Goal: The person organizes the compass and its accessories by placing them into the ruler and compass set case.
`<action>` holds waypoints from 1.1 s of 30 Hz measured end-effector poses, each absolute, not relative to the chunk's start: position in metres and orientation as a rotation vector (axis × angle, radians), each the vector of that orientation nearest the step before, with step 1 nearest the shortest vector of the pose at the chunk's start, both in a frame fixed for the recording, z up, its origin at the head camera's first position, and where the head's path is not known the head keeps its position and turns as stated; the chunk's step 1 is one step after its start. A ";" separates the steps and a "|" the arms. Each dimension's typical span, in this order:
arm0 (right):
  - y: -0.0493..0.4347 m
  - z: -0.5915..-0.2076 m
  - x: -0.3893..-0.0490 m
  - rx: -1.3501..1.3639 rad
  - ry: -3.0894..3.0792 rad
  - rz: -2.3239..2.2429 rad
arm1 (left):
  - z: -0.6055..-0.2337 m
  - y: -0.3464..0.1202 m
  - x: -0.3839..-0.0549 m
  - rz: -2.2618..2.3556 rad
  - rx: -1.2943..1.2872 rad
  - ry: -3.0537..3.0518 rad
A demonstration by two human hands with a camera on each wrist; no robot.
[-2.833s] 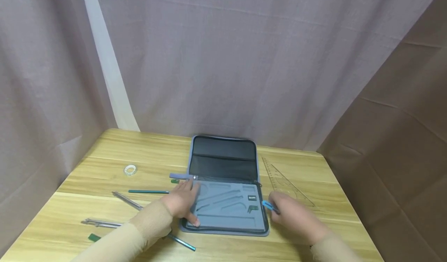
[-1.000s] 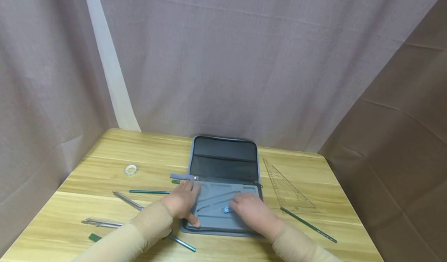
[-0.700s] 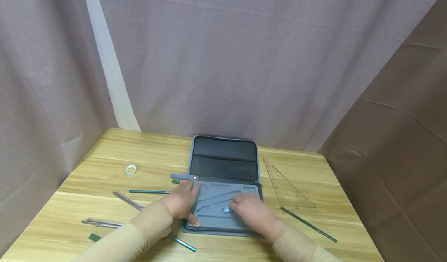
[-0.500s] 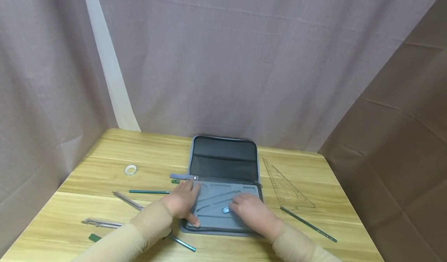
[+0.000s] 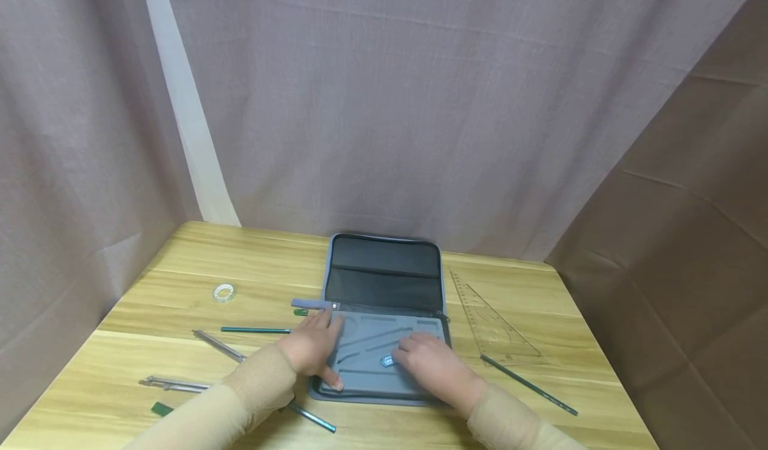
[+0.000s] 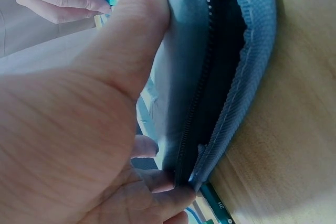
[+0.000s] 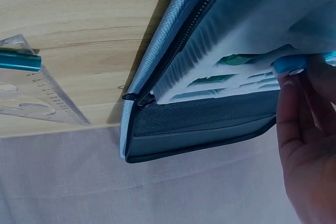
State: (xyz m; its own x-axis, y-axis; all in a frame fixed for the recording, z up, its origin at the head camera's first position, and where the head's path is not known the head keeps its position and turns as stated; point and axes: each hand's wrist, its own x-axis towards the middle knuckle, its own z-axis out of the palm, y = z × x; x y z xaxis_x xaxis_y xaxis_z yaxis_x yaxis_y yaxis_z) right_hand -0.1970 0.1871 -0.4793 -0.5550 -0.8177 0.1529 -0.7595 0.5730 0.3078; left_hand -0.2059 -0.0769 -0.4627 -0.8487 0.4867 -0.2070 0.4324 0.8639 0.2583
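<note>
An unzipped pencil case [image 5: 384, 253] lies unfolded on the table. Its lower half bears a grey moulded tray [image 5: 390, 381] with shaped recesses. My left hand [image 5: 312, 343] rests on the tray's left edge, fingers extended and thumb spread towards the front corner. Over the tray's middle, my right hand [image 5: 441, 370] pinches a small light-blue tool [image 5: 387, 361] between thumb and fingers. In the right wrist view the blue tool [image 7: 290, 65] shows a silvery round part, low at the tray; its far end is hidden. Green pieces [image 7: 236, 59] sit in recesses beside it.
Clear set squares [image 5: 498, 330] and a dark green pencil [image 5: 528, 385] lie to the right. On the left are a tape-like ring [image 5: 224, 293], a teal pencil [image 5: 255, 329], two metal compasses [image 5: 219, 345] and a green piece [image 5: 161, 408]. A curtain hangs behind the table.
My right hand has carried the blue tool leftwards from beside the case to over the tray, then stayed nearly still. The green pencil has come into sight. My left hand has not moved.
</note>
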 end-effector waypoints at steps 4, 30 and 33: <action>0.187 -0.478 -0.195 1.295 -2.560 -0.305 | -0.462 -0.077 -0.206 0.293 0.691 2.763; 0.184 -0.481 -0.192 1.252 -2.598 -0.319 | -0.460 -0.077 -0.205 0.282 0.704 2.778; 0.184 -0.481 -0.192 1.248 -2.607 -0.317 | -0.459 -0.077 -0.205 0.284 0.704 2.776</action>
